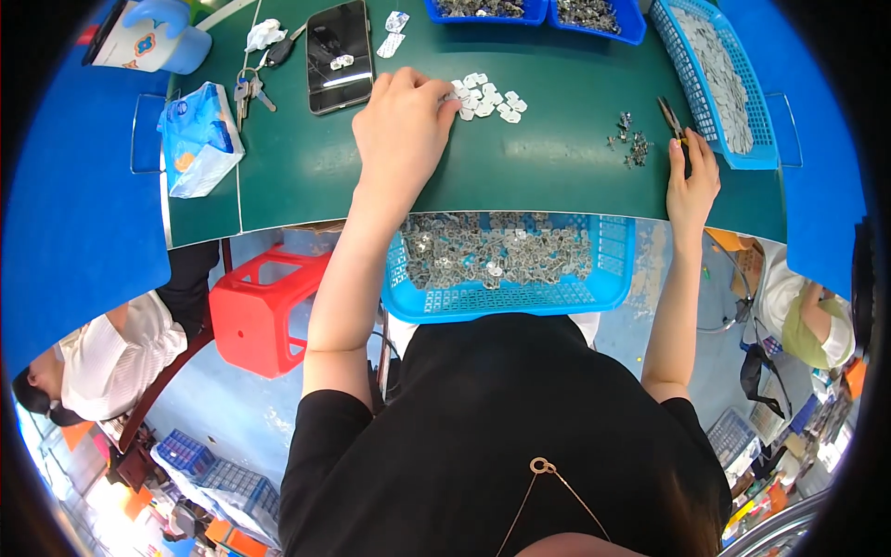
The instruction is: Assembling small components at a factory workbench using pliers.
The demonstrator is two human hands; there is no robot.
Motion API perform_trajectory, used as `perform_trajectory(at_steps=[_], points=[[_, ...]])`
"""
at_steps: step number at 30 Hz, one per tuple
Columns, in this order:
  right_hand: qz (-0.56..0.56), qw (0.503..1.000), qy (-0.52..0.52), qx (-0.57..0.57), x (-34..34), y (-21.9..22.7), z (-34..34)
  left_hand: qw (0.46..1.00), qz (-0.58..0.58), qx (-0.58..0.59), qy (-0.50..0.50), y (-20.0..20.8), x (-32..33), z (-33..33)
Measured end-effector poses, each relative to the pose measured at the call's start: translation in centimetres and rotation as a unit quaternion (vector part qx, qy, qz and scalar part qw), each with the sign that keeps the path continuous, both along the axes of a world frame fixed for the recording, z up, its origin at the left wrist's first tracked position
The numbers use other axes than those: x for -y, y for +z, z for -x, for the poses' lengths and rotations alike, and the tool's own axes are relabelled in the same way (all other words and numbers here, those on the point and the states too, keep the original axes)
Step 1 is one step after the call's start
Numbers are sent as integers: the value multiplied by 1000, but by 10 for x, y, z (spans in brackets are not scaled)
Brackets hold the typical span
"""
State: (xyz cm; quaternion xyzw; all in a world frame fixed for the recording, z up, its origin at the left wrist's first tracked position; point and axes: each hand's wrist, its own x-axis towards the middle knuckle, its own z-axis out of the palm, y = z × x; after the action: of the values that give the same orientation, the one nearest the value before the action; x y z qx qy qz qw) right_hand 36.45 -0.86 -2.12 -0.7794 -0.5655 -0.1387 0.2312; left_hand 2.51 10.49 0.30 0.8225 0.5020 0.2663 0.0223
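Observation:
My left hand (404,125) is bent over the left edge of a loose pile of small white plastic pieces (483,96) on the green table. Its thumb and fingers are pinched together at one white piece, mostly hidden by the fingertips. My right hand (694,181) rests near the table's right side, closed round tweezers (670,116) with thin dark prongs and a yellow patch by the fingers. The prongs point up and away from me. Left of them lies a small scatter of metal parts (636,148).
A blue basket of clear parts (506,302) sits at my lap under the table edge (557,195). Blue bins (599,32) and a basket of white pieces (763,139) stand beyond. Phone (341,84), keys (246,90), tissue pack (200,139) and cup (186,51) lie left. A red stool (246,316) stands below.

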Motion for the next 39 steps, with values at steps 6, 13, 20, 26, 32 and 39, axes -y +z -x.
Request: perform_trajectory(at_steps=[6, 13, 20, 26, 32, 39], points=[[-13, 999, 17, -35, -2, 5, 4, 996, -75, -43, -1, -3, -9, -2], [-115, 988, 48, -92, 23, 25, 54, 876, 149, 458, 16, 36, -2, 39], [-35, 893, 373, -250, -22, 48, 198, 786, 217, 578, 38, 27, 39, 74], [10, 911, 341, -233, -70, 25, 246, 772, 267, 575, 54, 14, 71, 92], [20, 909, 338, -242, -71, 14, 242, 746, 302, 592, 46, 6, 79, 94], [38, 895, 350, -273, -70, 22, 238, 757, 310, 575, 27, 0, 68, 83]])
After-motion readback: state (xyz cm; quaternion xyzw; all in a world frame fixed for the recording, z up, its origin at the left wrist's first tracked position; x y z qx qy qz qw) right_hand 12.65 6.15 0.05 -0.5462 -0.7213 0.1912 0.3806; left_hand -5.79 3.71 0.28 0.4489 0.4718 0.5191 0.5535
